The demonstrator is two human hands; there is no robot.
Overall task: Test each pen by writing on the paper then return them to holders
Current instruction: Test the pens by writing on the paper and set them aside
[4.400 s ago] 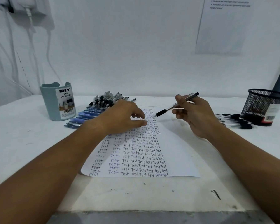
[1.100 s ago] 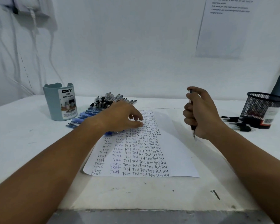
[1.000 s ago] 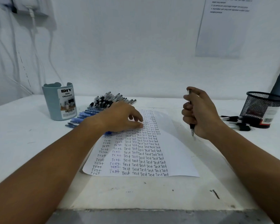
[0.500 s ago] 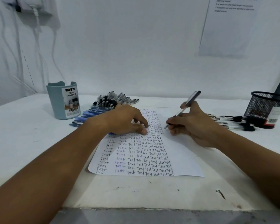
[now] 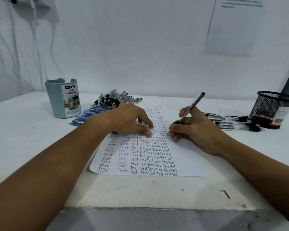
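Note:
A white sheet of paper [image 5: 187,157] filled with columns of the word "Test" lies in the middle of the table. My right hand [image 5: 195,129] grips a black pen [image 5: 190,108] in a writing hold, its tip touching the paper at the right edge of the writing. My left hand [image 5: 130,120] rests on the paper's upper left, fingers pressing it flat. A pile of black and blue pens [image 5: 107,104] lies left of the paper beside a blue-grey desk organizer [image 5: 62,99]. Several more pens [image 5: 232,122] lie on the right by a black mesh holder [image 5: 272,105].
The white table [image 5: 23,130] ends at a front edge near me, with a white wall close behind it. Cables hang down the wall at far left. A printed sheet [image 5: 232,25] is stuck on the wall at upper right.
My right hand turned the pen from an upright fist grip into a writing hold and brought its tip down onto the paper. My left hand stayed on the sheet.

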